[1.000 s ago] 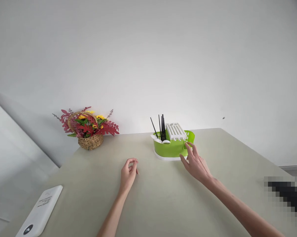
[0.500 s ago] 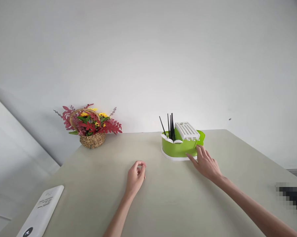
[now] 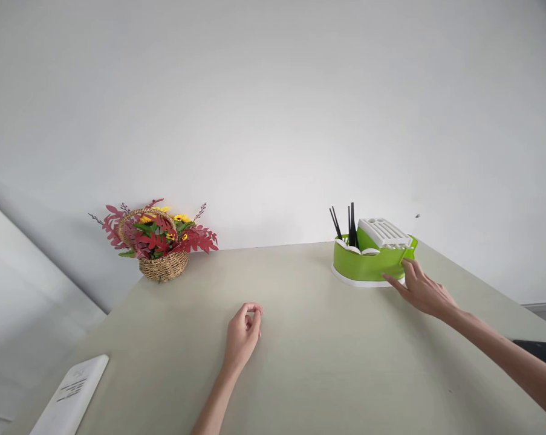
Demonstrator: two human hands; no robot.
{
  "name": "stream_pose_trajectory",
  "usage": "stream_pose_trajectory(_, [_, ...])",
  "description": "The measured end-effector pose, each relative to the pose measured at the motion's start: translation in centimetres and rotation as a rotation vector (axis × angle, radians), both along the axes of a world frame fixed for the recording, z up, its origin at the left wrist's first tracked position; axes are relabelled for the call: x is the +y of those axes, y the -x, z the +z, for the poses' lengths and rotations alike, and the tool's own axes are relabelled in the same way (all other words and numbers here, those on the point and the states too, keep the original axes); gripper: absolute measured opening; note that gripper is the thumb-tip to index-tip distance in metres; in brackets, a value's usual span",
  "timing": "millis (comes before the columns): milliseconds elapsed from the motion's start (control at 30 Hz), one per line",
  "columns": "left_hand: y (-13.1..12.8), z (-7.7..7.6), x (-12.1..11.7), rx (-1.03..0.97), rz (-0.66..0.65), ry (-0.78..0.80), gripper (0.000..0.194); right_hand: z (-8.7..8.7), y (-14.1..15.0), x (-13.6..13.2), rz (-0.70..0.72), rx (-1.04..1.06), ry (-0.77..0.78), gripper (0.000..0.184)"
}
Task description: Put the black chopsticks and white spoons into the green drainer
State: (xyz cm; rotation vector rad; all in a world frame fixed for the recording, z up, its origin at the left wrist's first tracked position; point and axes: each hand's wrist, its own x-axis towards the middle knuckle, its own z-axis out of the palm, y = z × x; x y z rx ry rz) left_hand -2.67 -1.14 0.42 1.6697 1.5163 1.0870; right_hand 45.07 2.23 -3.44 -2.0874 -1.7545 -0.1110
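Observation:
A green utensil holder on a white base stands at the back right of the table. It carries black chopsticks, white spoons and a white slotted rack. My right hand grips its right end, the thumb on the front wall and the fingers at the side, partly hiding it. Resting on the table left of centre, my left hand is curled with thumb and fingertips together. Nothing shows in it, and it stays apart from the holder.
At the back left sits a wicker basket of red leaves and yellow flowers. A white flat device lies at the front left, and a dark object at the right edge. The pale wall rises behind the table.
The utensil holder has slid to the right along the table with my right hand on it. My left hand keeps its curled pose, and the view has shifted a little.

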Motion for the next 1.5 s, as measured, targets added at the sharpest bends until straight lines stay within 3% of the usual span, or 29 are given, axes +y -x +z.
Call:
stream_pose_trajectory(267, [-0.1, 0.0, 0.2, 0.042, -0.001, 0.005, 0.029, -0.9, -5.3, 1.4, -0.01, 0.126, 0.051, 0.084])
stream_pose_trajectory(400, [-0.2, 0.2, 0.3, 0.049, 0.01, -0.004, 0.029, -1.4, -5.6, 1.3, 0.026, 0.157, -0.038, 0.09])
stream_pose_trajectory(500, [-0.2, 0.3, 0.3, 0.066, 0.004, -0.011, 0.029, -2.0, -3.5, -0.5, -0.054, 0.239, -0.153, 0.102])
stream_pose_trajectory(600, [-0.3, 0.4, 0.1, 0.083, -0.002, -0.009, 0.03, -2.9, 0.4, -3.1, -0.177, 0.363, -0.122, 0.101])
stream_pose_trajectory(767, [-0.5, 0.7, 0.0, 0.137, -0.007, -0.02, 0.03, -3.7, 7.7, -5.9, -0.022, 0.247, -0.023, 0.079])
stream_pose_trajectory(833, [-0.6, 0.7, 0.1, 0.181, -0.006, -0.036, 0.029, -3.6, 10.0, -6.2, 0.095, 0.157, 0.031, 0.075])
stream_pose_trajectory(933, [-0.8, 0.5, 0.1, 0.237, -0.013, -0.07, 0.028, -3.1, 12.5, -5.7, 0.142, 0.084, 0.095, 0.075])
stream_pose_trajectory(1167, [-1.1, 0.2, -0.1, 0.42, -0.044, -0.152, 0.029, -2.8, 15.1, -4.2, 0.105, 0.002, 0.112, 0.074])
stream_pose_trajectory(1500, [-0.9, -0.3, -0.5, 0.507, -0.099, -0.222, 0.023, -3.3, 15.0, -4.4, 0.093, 0.01, 0.075, 0.07])
